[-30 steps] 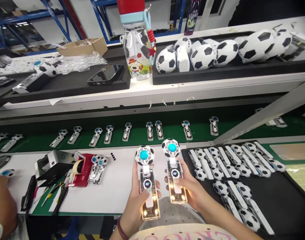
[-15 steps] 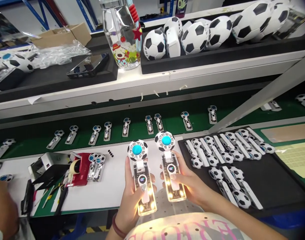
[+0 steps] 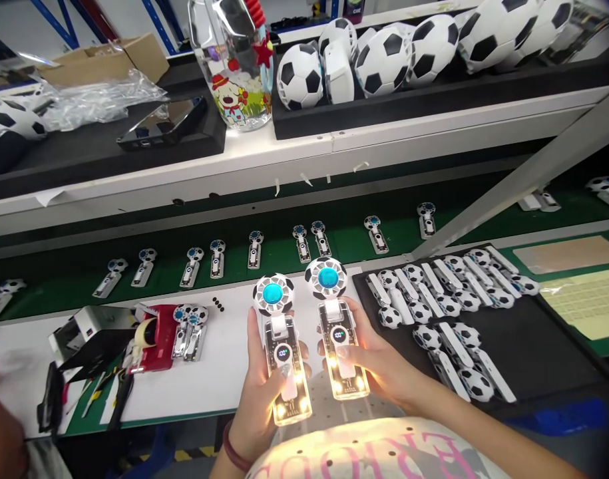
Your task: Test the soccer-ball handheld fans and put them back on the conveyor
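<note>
Each hand holds a clear-cased device with a round soccer-patterned fan head, a turquoise centre, a lit "100" display and glowing yellow lights. My left hand point(image 3: 259, 392) is wrapped round the left device point(image 3: 286, 372), its thumb on the front below the display. The right device point(image 3: 340, 346) is in my right hand point(image 3: 371, 352), thumb across its front. The two devices are upright side by side, a small gap between them, above my lap. Two similar devices point(image 3: 189, 336) lie together on the white mat, left of my hands.
A black tray point(image 3: 538, 352) of white soccer-patterned devices sits at the right. Several devices lie along the green belt point(image 3: 234, 256) behind. At left are a red tape dispenser point(image 3: 159, 339), tools and another person's arm point(image 3: 2, 419). A bottle point(image 3: 239, 86) stands on the shelf.
The view has shifted slightly, and devices on the green belt have moved a little to the right relative to the table. Both hands keep hold of the lit devices. The other person's arm has moved left.
</note>
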`<state>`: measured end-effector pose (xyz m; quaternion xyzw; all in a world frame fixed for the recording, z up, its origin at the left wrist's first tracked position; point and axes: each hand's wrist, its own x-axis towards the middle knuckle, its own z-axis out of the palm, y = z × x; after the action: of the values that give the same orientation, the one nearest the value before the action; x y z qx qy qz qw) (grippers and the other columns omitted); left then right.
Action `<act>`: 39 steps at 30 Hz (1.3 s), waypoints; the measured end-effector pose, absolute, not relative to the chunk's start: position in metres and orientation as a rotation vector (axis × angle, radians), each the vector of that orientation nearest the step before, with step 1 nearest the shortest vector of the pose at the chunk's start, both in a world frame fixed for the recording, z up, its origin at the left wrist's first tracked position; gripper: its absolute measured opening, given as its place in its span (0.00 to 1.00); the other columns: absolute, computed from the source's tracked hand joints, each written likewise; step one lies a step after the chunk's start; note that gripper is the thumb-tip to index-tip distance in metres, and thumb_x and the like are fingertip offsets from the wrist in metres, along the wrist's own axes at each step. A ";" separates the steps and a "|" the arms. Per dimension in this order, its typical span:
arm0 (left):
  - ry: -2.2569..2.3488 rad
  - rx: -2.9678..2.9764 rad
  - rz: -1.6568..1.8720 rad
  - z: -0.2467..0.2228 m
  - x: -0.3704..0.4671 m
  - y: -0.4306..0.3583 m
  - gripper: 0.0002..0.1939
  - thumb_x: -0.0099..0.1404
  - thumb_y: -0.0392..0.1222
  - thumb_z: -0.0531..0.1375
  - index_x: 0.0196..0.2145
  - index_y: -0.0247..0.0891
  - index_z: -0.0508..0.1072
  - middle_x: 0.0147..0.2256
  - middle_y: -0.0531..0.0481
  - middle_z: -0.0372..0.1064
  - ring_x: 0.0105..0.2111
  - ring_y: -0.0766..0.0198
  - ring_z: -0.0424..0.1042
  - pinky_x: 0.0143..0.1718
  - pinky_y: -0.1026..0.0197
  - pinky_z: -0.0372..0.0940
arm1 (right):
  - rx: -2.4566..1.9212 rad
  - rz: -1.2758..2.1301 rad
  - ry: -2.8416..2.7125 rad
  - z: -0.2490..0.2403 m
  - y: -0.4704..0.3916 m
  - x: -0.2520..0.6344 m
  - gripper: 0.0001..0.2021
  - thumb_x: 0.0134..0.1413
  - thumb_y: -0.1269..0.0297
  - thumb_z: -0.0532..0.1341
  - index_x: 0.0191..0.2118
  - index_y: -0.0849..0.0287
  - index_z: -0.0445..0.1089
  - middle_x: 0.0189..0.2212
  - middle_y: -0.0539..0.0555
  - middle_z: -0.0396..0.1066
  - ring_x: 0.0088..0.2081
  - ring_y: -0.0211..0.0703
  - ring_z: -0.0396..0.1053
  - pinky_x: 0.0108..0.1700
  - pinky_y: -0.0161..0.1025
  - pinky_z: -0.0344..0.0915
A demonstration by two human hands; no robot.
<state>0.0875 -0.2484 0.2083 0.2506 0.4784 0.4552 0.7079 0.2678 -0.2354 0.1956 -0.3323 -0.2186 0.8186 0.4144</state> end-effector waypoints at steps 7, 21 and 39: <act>1.153 0.591 1.034 0.205 0.089 -0.250 0.47 0.54 0.46 0.63 0.61 0.60 0.36 0.58 0.50 0.53 0.53 0.49 0.60 0.50 0.52 0.60 | -0.811 2.063 -0.537 0.195 -0.237 0.267 0.36 0.48 0.66 0.62 0.57 0.45 0.39 0.38 0.50 0.67 0.38 0.41 0.67 0.41 0.40 0.61; 1.022 0.620 1.027 0.203 0.087 -0.251 0.45 0.56 0.45 0.61 0.60 0.62 0.34 0.62 0.56 0.42 0.58 0.52 0.51 0.51 0.54 0.60 | -0.826 2.059 -0.532 0.196 -0.239 0.265 0.43 0.42 0.64 0.66 0.57 0.44 0.37 0.43 0.53 0.65 0.39 0.45 0.68 0.42 0.44 0.62; 1.032 0.698 1.074 0.202 0.081 -0.256 0.42 0.58 0.45 0.60 0.60 0.61 0.37 0.63 0.57 0.38 0.61 0.54 0.44 0.55 0.57 0.55 | -0.789 2.061 -0.632 0.195 -0.239 0.265 0.39 0.46 0.67 0.65 0.57 0.46 0.38 0.53 0.57 0.59 0.50 0.50 0.63 0.50 0.51 0.59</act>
<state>0.0811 -0.2556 0.2024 0.3108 0.4598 0.4786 0.6804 0.2654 -0.2386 0.1953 -0.3133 -0.2510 0.8188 0.4104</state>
